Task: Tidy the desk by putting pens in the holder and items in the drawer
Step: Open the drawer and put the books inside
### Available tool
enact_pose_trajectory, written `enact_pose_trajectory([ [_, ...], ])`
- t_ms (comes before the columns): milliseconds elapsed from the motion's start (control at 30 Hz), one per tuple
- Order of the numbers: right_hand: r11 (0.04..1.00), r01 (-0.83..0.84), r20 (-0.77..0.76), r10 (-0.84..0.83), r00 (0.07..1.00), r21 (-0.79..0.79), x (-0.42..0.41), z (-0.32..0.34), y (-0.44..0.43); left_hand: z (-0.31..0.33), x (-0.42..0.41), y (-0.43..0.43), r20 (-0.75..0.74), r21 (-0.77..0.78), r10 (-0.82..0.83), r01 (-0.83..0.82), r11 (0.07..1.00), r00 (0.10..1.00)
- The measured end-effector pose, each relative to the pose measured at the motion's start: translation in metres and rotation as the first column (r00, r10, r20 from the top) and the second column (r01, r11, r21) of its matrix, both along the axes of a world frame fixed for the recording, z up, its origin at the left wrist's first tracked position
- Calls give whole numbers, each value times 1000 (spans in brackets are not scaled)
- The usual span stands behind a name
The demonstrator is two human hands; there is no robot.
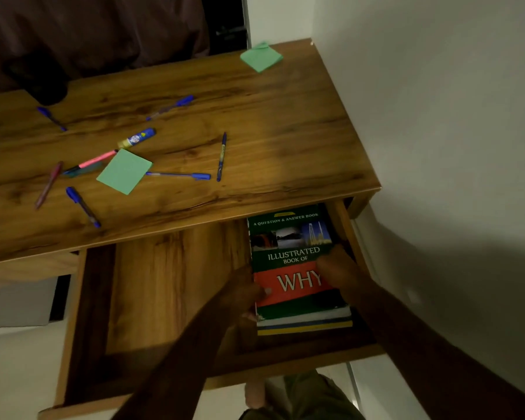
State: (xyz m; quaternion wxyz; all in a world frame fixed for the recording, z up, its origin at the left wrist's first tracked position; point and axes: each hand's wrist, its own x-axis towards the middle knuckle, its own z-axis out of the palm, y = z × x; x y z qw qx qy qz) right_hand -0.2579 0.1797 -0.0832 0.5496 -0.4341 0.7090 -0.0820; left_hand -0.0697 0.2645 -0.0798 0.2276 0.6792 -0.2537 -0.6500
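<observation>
I see the drawer [152,283] pulled open, with a green and red book [294,237] lying on a small stack at its right end. My left hand [243,286] pinches the book's left edge, thumb on the cover. My right hand [337,268] lies over the right edge; it is dark and blurred, so I cannot tell how its fingers sit. On the desk [285,131] beyond lie scattered pens [179,175], a glue stick [137,137] and two green notepads [124,171]. A dark shape [43,83] at far left is unclear.

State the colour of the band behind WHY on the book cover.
The band is red; head view.
</observation>
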Motion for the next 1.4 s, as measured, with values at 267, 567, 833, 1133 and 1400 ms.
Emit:
enact_pose_trajectory([
  [267,991,-135,-241,136,961,18,13,-9,6,-32,-13,-1,157,-58,-44,54,997,987],
  [567,610,-775,-602,562,568,-161,26,-2,25,-35,-23,4,213,-128,-99,129,983,972],
  [833,476,-877,-564,706,427,-68,17,-23,24,-36,-27,6,343,-97,-203,250,964,917],
  [1133,456,-880,-540,712,449,-131,18,-7,38,-18,-1,16,678,82,-504,626,776,535],
  [1400,370,-905,-452,784,425,-210,20,31,83,25,31,76,466,7,-742,837,548,482],
])
